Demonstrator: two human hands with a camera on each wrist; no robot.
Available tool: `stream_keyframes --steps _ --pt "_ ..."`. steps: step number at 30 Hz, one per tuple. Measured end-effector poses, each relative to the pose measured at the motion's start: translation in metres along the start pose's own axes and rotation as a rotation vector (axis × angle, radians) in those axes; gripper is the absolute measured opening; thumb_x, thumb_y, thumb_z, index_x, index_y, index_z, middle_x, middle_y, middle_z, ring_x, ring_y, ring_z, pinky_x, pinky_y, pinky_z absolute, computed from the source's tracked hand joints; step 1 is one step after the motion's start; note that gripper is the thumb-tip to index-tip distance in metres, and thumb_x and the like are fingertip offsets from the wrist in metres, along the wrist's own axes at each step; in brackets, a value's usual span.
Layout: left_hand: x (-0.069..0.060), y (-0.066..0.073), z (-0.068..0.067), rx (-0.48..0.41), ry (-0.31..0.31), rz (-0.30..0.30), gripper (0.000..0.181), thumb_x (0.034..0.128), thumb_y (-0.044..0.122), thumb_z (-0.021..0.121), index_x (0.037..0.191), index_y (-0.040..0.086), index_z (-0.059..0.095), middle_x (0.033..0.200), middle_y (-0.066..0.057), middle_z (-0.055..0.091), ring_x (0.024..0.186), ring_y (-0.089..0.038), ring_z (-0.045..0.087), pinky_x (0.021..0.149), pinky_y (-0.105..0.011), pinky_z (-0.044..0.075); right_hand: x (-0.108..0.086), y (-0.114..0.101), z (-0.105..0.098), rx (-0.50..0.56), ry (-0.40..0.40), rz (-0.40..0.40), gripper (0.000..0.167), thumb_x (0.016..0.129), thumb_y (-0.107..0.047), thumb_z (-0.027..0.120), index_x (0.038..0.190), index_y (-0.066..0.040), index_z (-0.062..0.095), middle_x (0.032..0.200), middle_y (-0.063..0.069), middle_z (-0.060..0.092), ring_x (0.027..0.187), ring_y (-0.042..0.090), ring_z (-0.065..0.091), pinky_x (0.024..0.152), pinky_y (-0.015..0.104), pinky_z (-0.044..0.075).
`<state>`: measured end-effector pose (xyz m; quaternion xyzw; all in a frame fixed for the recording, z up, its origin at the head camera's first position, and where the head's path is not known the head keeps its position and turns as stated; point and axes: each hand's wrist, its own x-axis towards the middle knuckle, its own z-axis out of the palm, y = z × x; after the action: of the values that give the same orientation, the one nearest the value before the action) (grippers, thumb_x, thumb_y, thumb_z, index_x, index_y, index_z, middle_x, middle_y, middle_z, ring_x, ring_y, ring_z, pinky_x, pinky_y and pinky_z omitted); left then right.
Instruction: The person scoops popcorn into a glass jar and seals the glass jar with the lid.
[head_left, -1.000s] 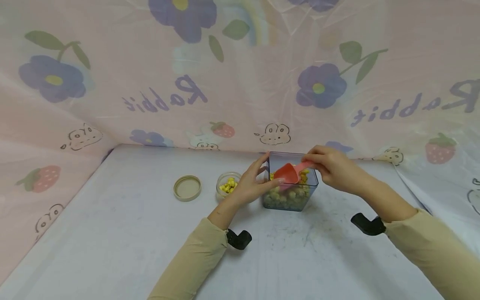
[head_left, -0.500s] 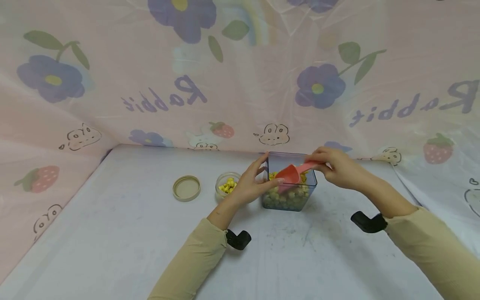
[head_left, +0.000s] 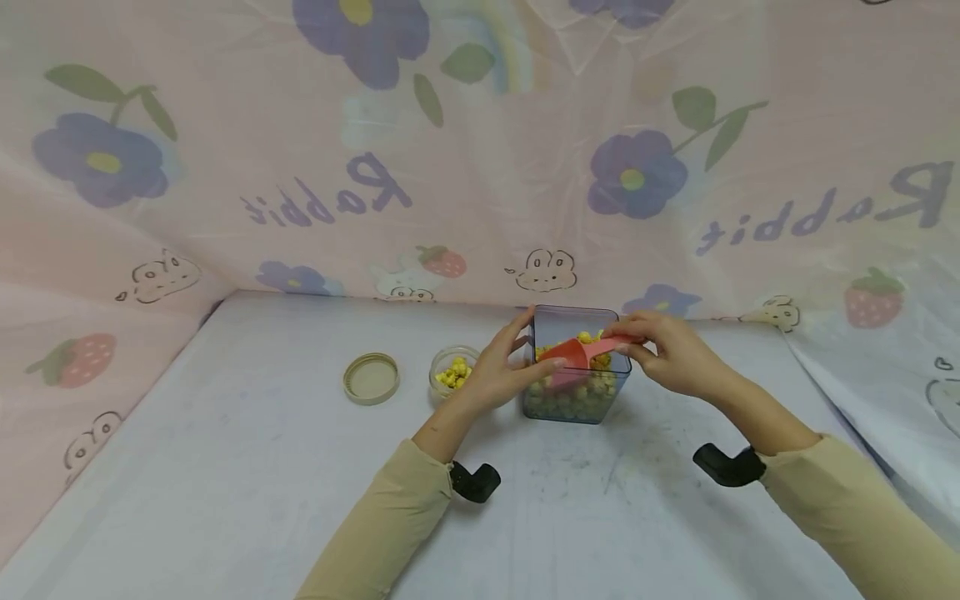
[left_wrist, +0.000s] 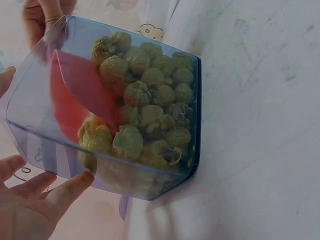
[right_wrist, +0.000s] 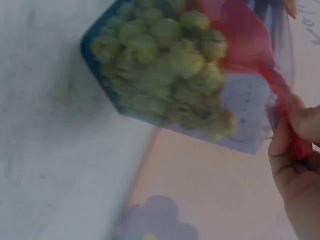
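Observation:
A clear bluish plastic container, open at the top, stands on the table with popcorn in its lower part. My left hand holds its left side, fingers along the left wall and thumb at the near side by the rim. Between thumb and fingers my right hand pinches the handle of a pinkish-red scoop over the right rim. The scoop's bowl is inside the container, its edge among the popcorn in the left wrist view. Some popcorn touches the bowl; how much lies in it is hidden.
Left of the container, partly behind my left hand, stands a small glass jar with yellow popcorn inside. Farther left a round beige lid lies on the white table cover. A printed pink curtain rises close behind the container.
My right hand has come down slightly, and the scoop's bowl has shifted lower and to the left inside the container. My left hand keeps its place on the container.

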<state>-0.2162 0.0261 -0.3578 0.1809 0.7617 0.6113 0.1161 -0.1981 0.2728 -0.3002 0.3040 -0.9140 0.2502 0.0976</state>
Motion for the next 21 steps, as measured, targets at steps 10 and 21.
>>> stream_keyframes --steps 10,21 --pt "0.001 -0.004 0.000 0.013 -0.002 0.013 0.085 0.0863 0.033 0.072 0.152 0.036 0.019 0.158 0.003 0.021 0.141 -0.029 0.033 0.107 -0.042 0.042 -0.005 -0.001 0.010 0.086 0.037 0.149 0.021 0.091 -0.002 0.062 0.111 -0.002 0.069 0.106 0.013 0.065 0.086 0.020 0.058 0.064 0.017 0.045" --pt "0.001 -0.003 -0.001 0.045 -0.007 0.010 0.085 0.0867 0.034 0.071 0.154 0.030 0.019 0.159 0.003 0.021 0.141 -0.029 0.033 0.106 -0.042 0.042 -0.018 0.007 0.013 0.272 0.132 0.188 0.023 0.093 -0.002 0.059 0.114 0.001 0.067 0.115 0.021 0.063 0.081 0.001 0.056 0.063 0.013 0.049"
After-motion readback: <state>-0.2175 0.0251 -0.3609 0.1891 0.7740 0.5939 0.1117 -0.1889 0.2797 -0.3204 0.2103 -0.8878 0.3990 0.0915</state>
